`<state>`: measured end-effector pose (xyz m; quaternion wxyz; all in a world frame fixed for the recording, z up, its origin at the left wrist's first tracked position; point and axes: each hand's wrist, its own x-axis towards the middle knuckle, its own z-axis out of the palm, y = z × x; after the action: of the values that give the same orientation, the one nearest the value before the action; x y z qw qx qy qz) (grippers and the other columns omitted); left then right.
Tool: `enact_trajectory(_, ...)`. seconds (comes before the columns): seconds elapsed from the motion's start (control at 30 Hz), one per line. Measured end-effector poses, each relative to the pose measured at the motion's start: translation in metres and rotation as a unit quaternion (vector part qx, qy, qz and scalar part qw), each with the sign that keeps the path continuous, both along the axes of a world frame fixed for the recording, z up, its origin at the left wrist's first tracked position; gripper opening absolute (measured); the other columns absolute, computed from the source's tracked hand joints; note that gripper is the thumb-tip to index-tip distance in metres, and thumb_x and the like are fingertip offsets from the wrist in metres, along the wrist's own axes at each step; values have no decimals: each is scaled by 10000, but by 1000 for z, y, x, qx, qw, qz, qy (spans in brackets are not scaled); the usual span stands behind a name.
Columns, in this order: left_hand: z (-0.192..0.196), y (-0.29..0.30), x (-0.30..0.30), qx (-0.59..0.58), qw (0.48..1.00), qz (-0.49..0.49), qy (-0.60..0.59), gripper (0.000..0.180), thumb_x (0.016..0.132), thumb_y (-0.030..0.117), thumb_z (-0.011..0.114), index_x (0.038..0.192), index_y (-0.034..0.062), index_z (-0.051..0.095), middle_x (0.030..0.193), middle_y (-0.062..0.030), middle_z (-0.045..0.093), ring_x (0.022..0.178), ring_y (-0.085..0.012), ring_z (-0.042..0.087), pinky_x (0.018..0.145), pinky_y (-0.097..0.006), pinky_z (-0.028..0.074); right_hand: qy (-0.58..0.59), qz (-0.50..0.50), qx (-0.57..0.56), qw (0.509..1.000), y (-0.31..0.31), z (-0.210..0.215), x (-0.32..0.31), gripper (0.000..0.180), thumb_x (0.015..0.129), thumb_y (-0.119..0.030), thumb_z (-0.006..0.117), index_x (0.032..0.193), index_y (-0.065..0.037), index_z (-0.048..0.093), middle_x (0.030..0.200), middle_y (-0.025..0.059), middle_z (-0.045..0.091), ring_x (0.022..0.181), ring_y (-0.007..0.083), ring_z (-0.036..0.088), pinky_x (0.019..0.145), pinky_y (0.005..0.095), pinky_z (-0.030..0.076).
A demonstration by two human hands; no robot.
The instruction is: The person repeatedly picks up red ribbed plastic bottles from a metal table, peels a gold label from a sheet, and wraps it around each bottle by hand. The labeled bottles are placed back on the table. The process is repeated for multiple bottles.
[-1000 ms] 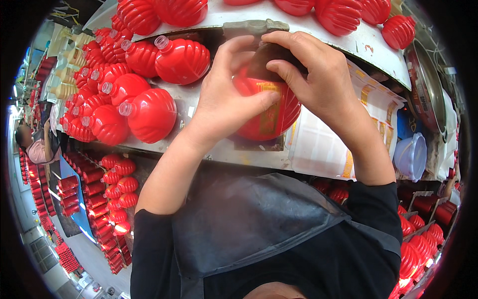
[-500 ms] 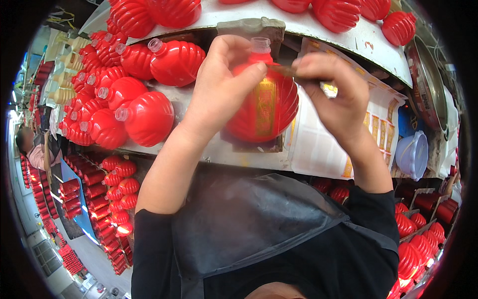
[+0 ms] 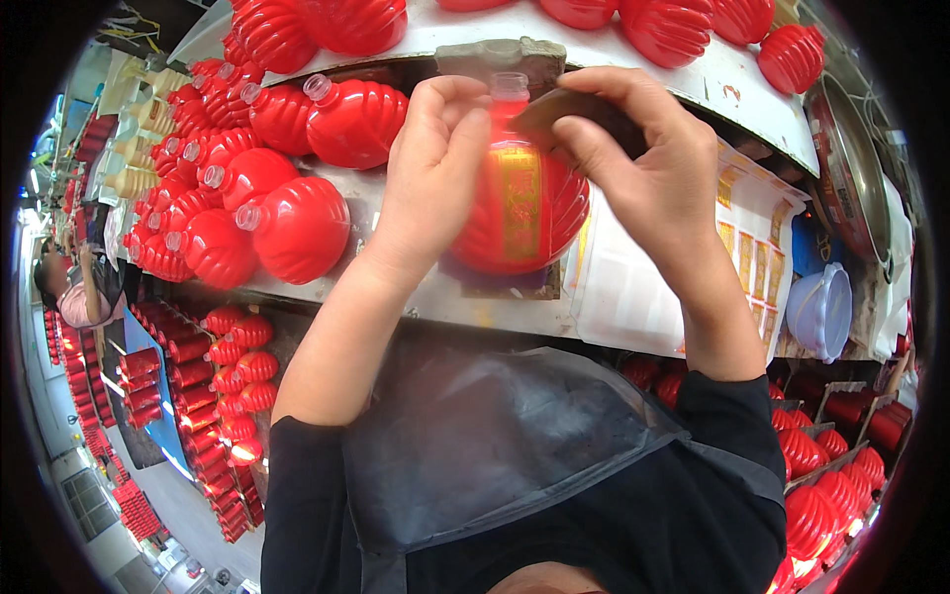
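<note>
A round red bottle (image 3: 485, 218) with swirled ridges and a clear neck stands upright in front of me. A long gold-and-red label (image 3: 522, 203) runs down its front. My left hand (image 3: 435, 148) is closed around the bottle's left shoulder, thumb near the neck. In my right hand (image 3: 648, 148) is a flat brown scraper-like piece (image 3: 569, 111), pinched between thumb and fingers. Its edge is at the bottle's shoulder, just above the label; whether it touches cannot be made out.
Several red bottles (image 3: 292, 230) lie to the left. More stand on a raised white shelf (image 3: 465, 30) at the back. Right of the bottle lies a white backing sheet (image 3: 633, 287) with gold labels (image 3: 757, 267). A pale blue bucket (image 3: 821, 312) hangs farther right.
The brown piece has turned from edge-on to showing its flat face, lying near the label's top. My left thumb has drawn back leftward, uncovering the bottle's upper front.
</note>
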<state>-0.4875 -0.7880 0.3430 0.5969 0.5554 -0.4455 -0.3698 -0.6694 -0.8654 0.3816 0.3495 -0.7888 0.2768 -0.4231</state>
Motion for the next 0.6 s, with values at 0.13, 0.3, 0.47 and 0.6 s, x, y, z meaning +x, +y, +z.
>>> enact_trajectory(0.13, 0, -1, -2, -12, 1000, 5, -14, 248, 1104, 97, 504, 1333, 1, 506, 1211, -69, 617, 1114, -113, 580, 1023, -271, 468, 91, -45, -141, 985, -1, 2, 1, 262, 871, -66, 781, 1122, -1, 744, 976, 160, 776, 846, 247, 776, 780, 314, 592)
enact_trajectory(0.3, -1, -3, -2, 2, 999, -2, -33, 374, 1030, 159, 636, 1334, -11, 500, 1249, -118, 629, 1164, -171, 601, 1022, -314, 491, 177, -104, -87, 975, -7, 6, -9, 275, 867, -102, 791, 1122, -11, 745, 957, 169, 783, 867, 271, 784, 770, 316, 591)
enact_trajectory(0.47, -6, -23, 13, 56, 998, -1, -34, 538, 926, 273, 747, 1311, -32, 528, 1277, -202, 663, 1179, -251, 651, 981, -384, 539, 99, -81, -202, 971, -15, -8, -11, 252, 840, 43, 771, 1083, -18, 742, 975, 127, 787, 867, 226, 779, 771, 307, 599)
enact_trajectory(0.6, -13, -34, 22, 112, 994, -10, 5, 236, 1064, 153, 609, 1231, -6, 558, 1105, -61, 645, 1046, -94, 614, 930, -261, 516, 57, 75, -251, 963, 1, -30, -10, 309, 693, 98, 806, 945, -64, 734, 994, 88, 781, 912, 259, 759, 772, 345, 604)
